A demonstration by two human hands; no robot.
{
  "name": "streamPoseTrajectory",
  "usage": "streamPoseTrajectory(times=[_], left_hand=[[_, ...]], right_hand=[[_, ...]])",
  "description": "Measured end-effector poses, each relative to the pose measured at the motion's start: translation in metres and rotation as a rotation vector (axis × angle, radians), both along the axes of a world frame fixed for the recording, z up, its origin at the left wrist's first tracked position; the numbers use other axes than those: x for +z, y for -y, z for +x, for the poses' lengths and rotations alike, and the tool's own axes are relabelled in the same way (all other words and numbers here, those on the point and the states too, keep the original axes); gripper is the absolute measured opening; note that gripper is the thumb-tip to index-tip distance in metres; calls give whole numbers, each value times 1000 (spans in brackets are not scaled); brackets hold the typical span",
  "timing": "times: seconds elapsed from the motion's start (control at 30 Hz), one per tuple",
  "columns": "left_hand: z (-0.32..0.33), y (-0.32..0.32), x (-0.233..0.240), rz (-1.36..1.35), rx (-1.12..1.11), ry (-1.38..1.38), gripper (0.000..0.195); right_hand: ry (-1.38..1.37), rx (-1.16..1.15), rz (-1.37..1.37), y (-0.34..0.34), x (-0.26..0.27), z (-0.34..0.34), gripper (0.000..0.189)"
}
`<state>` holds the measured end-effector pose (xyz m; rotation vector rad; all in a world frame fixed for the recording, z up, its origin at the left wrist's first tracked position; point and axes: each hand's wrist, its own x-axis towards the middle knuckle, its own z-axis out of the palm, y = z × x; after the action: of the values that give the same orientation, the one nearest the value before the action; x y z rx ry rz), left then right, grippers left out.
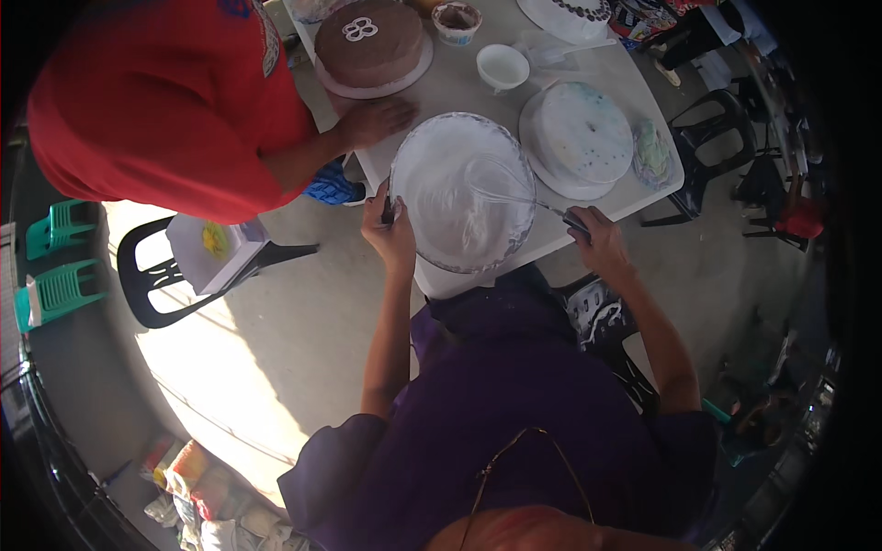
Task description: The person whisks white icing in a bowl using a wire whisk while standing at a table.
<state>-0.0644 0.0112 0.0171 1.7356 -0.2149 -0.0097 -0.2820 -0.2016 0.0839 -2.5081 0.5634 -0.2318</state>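
Note:
A large round bowl (pixel 441 165) of white, creamy mixture is over the table's near edge. My left hand (pixel 391 231) grips the bowl at its left side, the thumb up near the rim. In my right hand (pixel 598 241) is the dark handle of a wire whisk (pixel 499 180), whose loops rest in the mixture at the bowl's right. Just right of the bowl, a round white cake (pixel 586 131) with blue-green specks sits on a round board. A brown frosted cake (pixel 368 41) with a pale flower-shaped outline stands at the back left.
A person in a red shirt (pixel 172 117) stands at the left, one hand on the white table (pixel 654 131). A small white bowl (pixel 503 67), a tub of brown frosting (pixel 457 22), a white spatula (pixel 579 48) and another white cake (pixel 568 17) lie beyond. Chairs stand around.

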Motion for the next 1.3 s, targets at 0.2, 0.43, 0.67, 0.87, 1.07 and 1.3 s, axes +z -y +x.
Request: streamPoseTrajectory(times=[0.2, 0.43, 0.67, 0.87, 1.07, 1.3], left_hand=[[-6, 8, 3, -85, -28, 41, 49], [-24, 27, 20, -402, -26, -58, 50], [-28, 33, 28, -516, -100, -153, 53], [-26, 26, 19, -419, -64, -100, 57], [-38, 39, 15, -428, -24, -87, 58], [-43, 30, 23, -369, 1, -56, 56]], right_hand=[[-379, 17, -341, -7, 3, 5, 22], [-480, -32, 565, -78, 15, 13, 16], [-239, -147, -87, -34, -34, 4, 26], [-380, -153, 488, -36, 31, 38, 22], [-345, 31, 82, -46, -42, -12, 31], [-461, -99, 321, -27, 5, 20, 32]])
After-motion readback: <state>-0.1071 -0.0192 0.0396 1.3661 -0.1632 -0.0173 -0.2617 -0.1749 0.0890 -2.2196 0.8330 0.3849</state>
